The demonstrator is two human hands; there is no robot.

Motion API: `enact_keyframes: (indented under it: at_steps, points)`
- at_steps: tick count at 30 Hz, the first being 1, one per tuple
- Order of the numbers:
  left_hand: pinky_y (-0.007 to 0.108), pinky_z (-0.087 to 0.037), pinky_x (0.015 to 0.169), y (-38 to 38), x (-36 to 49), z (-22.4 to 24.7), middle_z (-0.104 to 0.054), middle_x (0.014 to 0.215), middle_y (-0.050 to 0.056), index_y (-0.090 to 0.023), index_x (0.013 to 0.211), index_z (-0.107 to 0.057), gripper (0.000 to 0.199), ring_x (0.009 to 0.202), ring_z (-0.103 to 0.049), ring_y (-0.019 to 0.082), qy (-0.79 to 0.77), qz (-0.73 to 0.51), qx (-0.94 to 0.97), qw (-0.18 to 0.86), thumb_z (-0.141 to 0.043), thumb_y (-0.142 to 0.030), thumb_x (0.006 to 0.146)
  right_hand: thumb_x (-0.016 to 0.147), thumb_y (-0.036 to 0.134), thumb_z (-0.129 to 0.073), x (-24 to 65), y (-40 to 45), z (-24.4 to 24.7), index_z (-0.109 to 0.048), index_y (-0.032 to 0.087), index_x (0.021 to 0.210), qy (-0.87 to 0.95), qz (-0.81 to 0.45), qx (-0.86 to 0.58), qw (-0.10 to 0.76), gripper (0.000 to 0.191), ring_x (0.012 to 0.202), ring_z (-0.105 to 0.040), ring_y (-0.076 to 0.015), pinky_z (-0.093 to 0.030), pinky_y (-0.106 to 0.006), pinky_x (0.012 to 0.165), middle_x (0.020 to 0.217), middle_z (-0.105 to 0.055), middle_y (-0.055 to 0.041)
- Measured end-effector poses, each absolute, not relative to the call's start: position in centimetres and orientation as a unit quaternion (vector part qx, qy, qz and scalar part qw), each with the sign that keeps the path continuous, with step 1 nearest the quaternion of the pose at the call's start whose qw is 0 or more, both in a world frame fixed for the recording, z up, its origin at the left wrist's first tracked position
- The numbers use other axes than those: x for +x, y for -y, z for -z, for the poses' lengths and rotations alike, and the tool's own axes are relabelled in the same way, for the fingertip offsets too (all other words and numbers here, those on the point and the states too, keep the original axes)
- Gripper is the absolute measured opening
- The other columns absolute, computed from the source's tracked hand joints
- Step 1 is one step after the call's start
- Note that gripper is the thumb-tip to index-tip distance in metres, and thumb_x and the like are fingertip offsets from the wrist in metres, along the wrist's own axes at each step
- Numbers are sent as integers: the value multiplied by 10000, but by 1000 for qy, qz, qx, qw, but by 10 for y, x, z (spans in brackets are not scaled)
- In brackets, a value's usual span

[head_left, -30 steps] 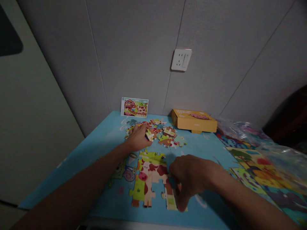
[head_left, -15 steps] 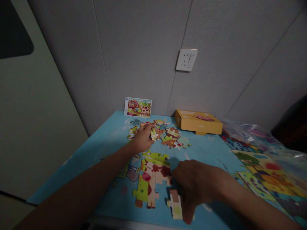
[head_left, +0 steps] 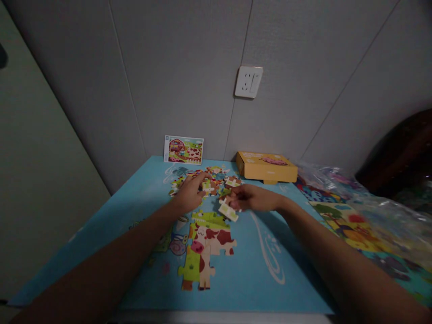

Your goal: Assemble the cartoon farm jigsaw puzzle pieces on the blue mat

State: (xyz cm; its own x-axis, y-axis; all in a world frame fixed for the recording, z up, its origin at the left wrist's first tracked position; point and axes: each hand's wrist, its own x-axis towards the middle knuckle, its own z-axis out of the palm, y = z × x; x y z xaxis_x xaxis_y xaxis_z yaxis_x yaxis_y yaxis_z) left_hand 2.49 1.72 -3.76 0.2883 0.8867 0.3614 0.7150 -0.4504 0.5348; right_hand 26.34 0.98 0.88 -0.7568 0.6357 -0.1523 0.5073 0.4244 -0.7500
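Note:
My right hand (head_left: 253, 197) pinches a jigsaw puzzle piece (head_left: 228, 211) with a pale fence and some brown on it, held just beyond the joined section. That partly joined puzzle (head_left: 216, 238) shows a cow on green and lies flat near the middle of the table. Over the heap of loose puzzle pieces (head_left: 216, 171) rests my left hand (head_left: 189, 192). Its thumb and fingers are apart, beside a white-and-green piece (head_left: 208, 186); some fingertips are hidden. More loose pieces (head_left: 232, 181) lie beyond my right hand.
A farm picture card (head_left: 184, 150) leans on the wall. To its right is a yellow box (head_left: 266, 166). Clear plastic wrap and colourful picture sheets (head_left: 340, 225) cover the right side. A blue patterned mat (head_left: 135, 189) covers the table; a socket (head_left: 249, 82) is on the wall.
My right hand has lifted the fence piece from the near table and carried it away from me, toward the heap. My left hand stays at the heap. The view has shifted slightly right.

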Motion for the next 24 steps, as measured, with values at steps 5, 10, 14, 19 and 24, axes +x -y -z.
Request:
enact_keyframes:
  at_steps: [5, 10, 14, 19, 24]
  points:
    - [355, -455, 877, -17, 25, 36, -629, 880, 26, -228, 1209, -563, 546, 926, -585, 228, -515, -322, 784, 127, -521, -61, 691, 857, 396, -548, 264, -24, 8, -562, 146, 764, 865, -171, -455, 122, 268, 573, -457, -117, -281, -245, 533, 662, -574, -22]
    - [350, -456, 888, -18, 26, 36, -651, 990, 30, -235, 1192, -575, 534, 938, -587, 221, -511, -317, 790, 118, -535, -54, 691, 846, 393, -584, 259, -21, 6, -599, 154, 823, 863, -97, -486, 100, 241, 615, -519, -132, -292, -244, 558, 742, -643, -50]
    - [335, -461, 886, -18, 26, 37, -659, 1041, 27, -239, 1180, -584, 526, 952, -593, 214, -499, -331, 791, 127, -537, -50, 691, 808, 366, -646, 253, -15, 3, -598, 160, 929, 848, -71, -508, 134, 243, 661, -546, -141, -303, -237, 577, 810, -658, -56]
    - [319, -459, 910, -8, 29, 26, -653, 1136, 24, -228, 1176, -593, 437, 998, -601, 199, -430, -369, 807, 166, -537, -110, 760, 898, 403, -529, 240, -5, 4, -614, 157, 897, 826, -115, -488, 257, 260, 591, -506, -127, -303, -238, 556, 685, -613, -22]
    - [339, -418, 967, 3, 31, 18, -663, 1127, 58, -195, 1092, -642, 302, 1073, -578, 215, -372, -382, 832, 155, -516, -167, 820, 888, 318, -495, 230, 4, 7, -556, 157, 741, 819, -171, -458, 300, 227, 550, -441, -108, -285, -234, 533, 616, -542, 2]
